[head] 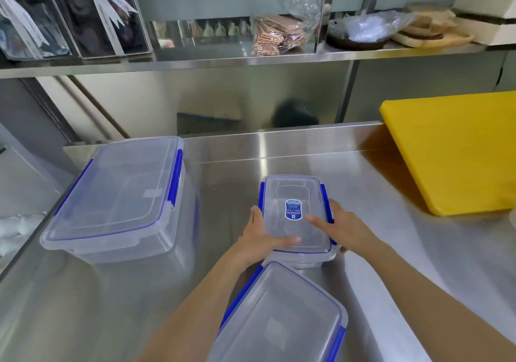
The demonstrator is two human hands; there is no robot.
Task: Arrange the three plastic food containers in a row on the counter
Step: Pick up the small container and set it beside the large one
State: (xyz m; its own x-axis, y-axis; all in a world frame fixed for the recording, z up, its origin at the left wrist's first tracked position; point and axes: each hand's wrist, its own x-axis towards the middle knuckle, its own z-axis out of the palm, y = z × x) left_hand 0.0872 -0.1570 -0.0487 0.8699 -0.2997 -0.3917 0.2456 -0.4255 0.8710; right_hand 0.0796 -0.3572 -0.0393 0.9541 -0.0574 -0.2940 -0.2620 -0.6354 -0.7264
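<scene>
Both hands, left (258, 236) and right (342, 229), grip the small box (296, 216) (blue-labelled lid) by its sides; big box (117, 194) far left of it, medium box (282, 317) just nearer.

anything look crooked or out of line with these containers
Yes. The medium clear container with blue clips nearest the camera sits rotated, askew to the counter edge, and almost touches the small labelled container gripped by both hands. The large clear container stands apart at left. No row yet; nothing spilled or damaged.
</scene>
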